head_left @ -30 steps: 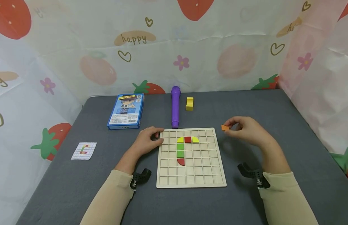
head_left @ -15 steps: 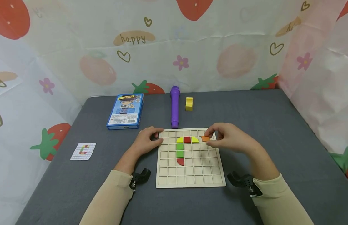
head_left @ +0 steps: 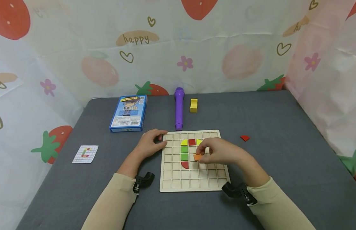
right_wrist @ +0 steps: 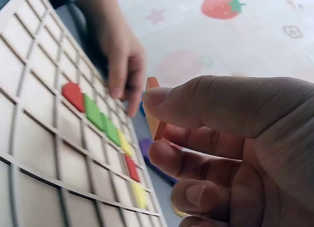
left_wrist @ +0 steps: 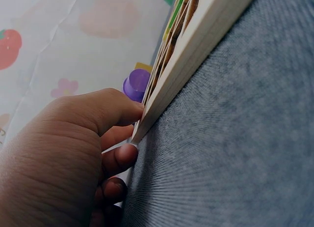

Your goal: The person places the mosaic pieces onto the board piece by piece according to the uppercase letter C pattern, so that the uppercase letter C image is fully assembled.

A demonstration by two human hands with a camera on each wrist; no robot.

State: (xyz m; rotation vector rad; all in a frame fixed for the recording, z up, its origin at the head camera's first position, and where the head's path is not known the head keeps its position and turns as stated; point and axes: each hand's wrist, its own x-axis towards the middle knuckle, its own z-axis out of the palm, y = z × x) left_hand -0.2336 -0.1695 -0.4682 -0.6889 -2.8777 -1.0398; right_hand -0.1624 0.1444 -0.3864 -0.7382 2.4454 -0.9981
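Observation:
My right hand (head_left: pixel 219 150) pinches an orange tile (head_left: pixel 197 157) between thumb and fingertips, above the middle of a pale wooden grid board (head_left: pixel 195 184). In the right wrist view the orange tile (right_wrist: pixel 154 116) is tilted and apart from the board. My left hand (head_left: pixel 150 143) holds the board's far left corner with thumb and forefinger; the left wrist view shows the thumb on the board's edge (left_wrist: pixel 169 92). Set in the grid are a red square (head_left: pixel 192 142), two green squares (head_left: pixel 184 153), a red rounded piece (head_left: pixel 185 164) and two yellow rounded pieces (head_left: pixel 184 142), one partly hidden by my right hand.
A small pattern card (head_left: pixel 85 154) lies at the left. Behind the board are a blue box (head_left: pixel 128 113), a purple tube-like stick (head_left: pixel 179 110) and a yellow block (head_left: pixel 193 105). A red piece (head_left: pixel 245 138) lies on the grey table (head_left: pixel 270 118) at the right.
My right hand has carried the orange tile leftward and nearer, from beside the board to above its middle. The red piece on the table has come into sight. My left hand stays put.

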